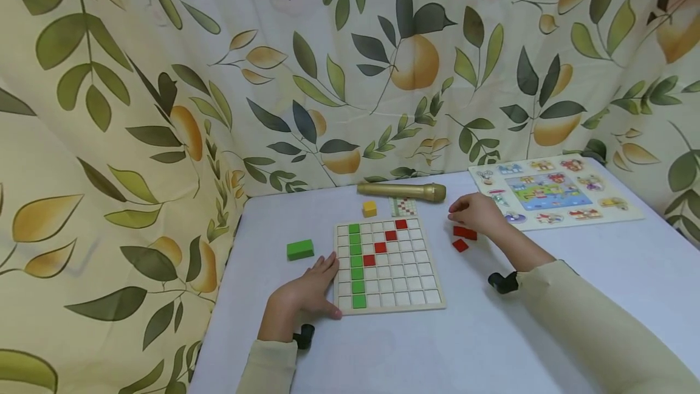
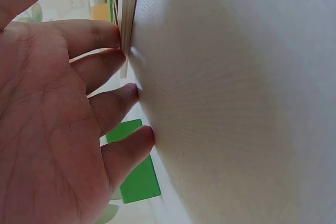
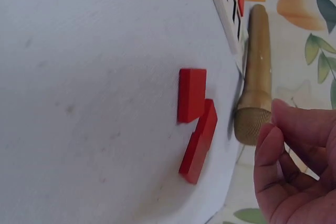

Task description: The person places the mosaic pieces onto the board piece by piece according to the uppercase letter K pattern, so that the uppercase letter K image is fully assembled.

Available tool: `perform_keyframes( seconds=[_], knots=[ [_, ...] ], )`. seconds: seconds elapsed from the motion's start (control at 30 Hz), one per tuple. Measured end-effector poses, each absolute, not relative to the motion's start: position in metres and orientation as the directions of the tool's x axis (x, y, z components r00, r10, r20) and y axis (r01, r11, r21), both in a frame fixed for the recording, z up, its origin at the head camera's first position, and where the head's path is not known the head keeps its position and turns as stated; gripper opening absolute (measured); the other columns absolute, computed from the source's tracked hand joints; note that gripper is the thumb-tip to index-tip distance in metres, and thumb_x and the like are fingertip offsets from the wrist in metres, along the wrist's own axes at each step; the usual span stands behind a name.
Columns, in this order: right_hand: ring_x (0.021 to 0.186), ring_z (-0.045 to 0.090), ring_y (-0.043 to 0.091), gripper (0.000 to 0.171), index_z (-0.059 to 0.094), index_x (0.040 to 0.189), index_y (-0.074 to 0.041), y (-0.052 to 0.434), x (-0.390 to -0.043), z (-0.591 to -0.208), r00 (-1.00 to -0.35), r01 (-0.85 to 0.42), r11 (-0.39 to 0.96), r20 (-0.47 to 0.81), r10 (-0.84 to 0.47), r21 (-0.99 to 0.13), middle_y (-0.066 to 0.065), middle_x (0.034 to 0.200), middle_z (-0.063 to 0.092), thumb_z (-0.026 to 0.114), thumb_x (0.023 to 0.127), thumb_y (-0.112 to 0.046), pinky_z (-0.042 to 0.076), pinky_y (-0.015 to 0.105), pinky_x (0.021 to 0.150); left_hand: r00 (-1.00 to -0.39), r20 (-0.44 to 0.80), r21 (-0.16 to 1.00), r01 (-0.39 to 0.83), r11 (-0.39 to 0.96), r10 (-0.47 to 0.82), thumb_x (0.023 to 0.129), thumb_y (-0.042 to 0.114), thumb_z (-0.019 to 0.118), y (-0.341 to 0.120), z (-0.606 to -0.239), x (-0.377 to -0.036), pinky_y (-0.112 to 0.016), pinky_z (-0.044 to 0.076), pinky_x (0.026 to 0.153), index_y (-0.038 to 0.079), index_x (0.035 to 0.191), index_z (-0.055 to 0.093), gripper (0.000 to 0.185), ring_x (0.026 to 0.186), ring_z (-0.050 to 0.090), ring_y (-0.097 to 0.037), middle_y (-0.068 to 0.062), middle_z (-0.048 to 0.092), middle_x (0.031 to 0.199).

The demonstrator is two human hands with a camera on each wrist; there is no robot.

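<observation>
A square grid board [image 1: 401, 272] lies on the table with a column of green tiles [image 1: 357, 273] and a slanting row of red tiles [image 1: 380, 247]. My left hand [image 1: 310, 287] rests at its left edge, fingers spread, with fingertips at the board's side in the left wrist view. Beyond the little finger is a green block [image 2: 140, 182]. My right hand [image 1: 474, 214] is above the table right of the board, beside loose red tiles [image 3: 192, 95]. Its thumb and index fingertips meet, the other fingers are curled, and nothing shows between them.
Behind the board lie a yellow block [image 1: 369, 208], a small pattern card [image 1: 403, 207] and a gold microphone [image 1: 401, 191]. A picture puzzle board [image 1: 558, 192] is at the back right. Patterned curtains [image 1: 350, 78] hang behind the table [image 1: 383, 351].
</observation>
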State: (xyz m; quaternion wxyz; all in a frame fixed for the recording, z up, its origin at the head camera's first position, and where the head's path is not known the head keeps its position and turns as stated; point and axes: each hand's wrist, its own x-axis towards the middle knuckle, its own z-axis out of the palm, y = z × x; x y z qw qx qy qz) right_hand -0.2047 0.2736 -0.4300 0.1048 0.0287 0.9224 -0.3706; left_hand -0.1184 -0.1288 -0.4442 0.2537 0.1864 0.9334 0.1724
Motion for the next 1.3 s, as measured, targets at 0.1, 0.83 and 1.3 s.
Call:
perform_keyframes(
  seconds=[0.1,0.83,1.3],
  knots=[
    [0.087,0.056,0.027,0.024,0.07,0.111,0.002,0.279,-0.201,-0.432,-0.976,0.14,0.729,-0.218,-0.013,-0.67,0.015,0.1,0.067,0.07,0.095,-0.016,0.051,0.028,0.069,-0.802,-0.411,0.411,0.263,0.873,0.434,0.07,0.034,0.093,-0.129,-0.444,-0.118,-0.051,0.021,0.12,0.007,0.159,0.027,0.115,0.155,0.005,-0.028,-0.003,0.011,0.169],
    [0.089,0.057,0.028,0.028,0.07,0.113,0.005,0.309,-0.178,-0.449,-0.962,0.138,0.743,-0.266,-0.056,-0.655,0.014,0.099,0.068,0.072,0.092,-0.013,0.05,0.031,0.074,-0.803,-0.403,0.397,0.278,0.875,0.439,0.07,0.035,0.093,-0.129,-0.447,-0.119,-0.051,0.021,0.12,0.008,0.159,0.027,0.114,0.155,0.006,-0.028,-0.003,0.012,0.169],
    [0.088,0.055,0.028,0.023,0.072,0.106,0.003,0.31,-0.178,-0.449,-0.96,0.127,0.767,-0.272,-0.064,-0.629,0.011,0.093,0.068,0.073,0.092,-0.014,0.049,0.031,0.071,-0.804,-0.407,0.408,0.265,0.874,0.433,0.07,0.034,0.092,-0.128,-0.444,-0.118,-0.053,0.023,0.119,0.009,0.16,0.027,0.114,0.155,0.006,-0.028,-0.003,0.013,0.169]
  ],
)
